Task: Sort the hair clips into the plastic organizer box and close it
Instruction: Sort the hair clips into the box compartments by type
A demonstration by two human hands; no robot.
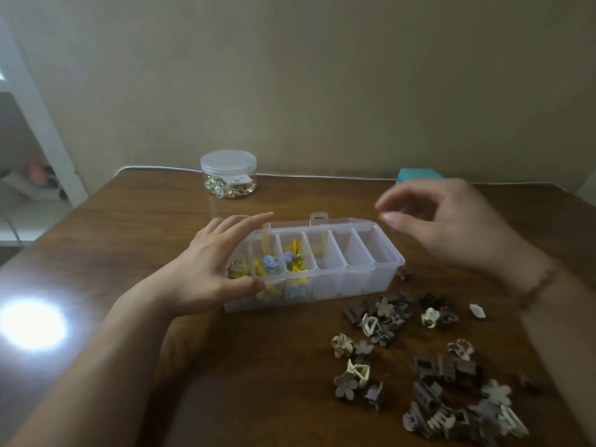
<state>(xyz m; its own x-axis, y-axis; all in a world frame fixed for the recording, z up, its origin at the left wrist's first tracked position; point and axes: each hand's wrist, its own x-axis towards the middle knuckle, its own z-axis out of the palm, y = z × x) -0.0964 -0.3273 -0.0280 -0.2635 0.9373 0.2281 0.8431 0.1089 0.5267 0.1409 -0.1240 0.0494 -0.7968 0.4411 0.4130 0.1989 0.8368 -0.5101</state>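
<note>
The plastic organizer box (325,269) is clear, rectangular and thin-walled, split by translucent dividers into a row of compartments; its lid is swung back behind it, latch tab upright. It sits near the middle of the worktop (161,217), a dark brown wood-grain surface with a glossy finish and a bright glare patch well left of the box. A plain beige wall rises behind the box; a white cable runs along the worktop's far edge.

Contents: the leftmost compartments hold yellow and light blue hair clips (270,264). The compartments to the right of these show nothing but clear plastic.

Unsorted hair clips (429,359) lie loose on the worktop right of and nearer than the box: matte brown, grey-mauve and cream pieces, some flower-shaped, some ribbed claws, some blocky. One brown clip lies just beside the box's right end.

Behind the box and to its left stands a round clear jar (228,174) with a frosted lid, holding small gold-coloured pieces. A teal object (419,173) lies behind the box to its right.

The left hand (209,269) spans the box's left end, fingers straight along the far rim, thumb against the front wall. The right hand (451,221) hovers above the box's right end, motion-blurred, fingers loosely curled, nothing visible in it.
</note>
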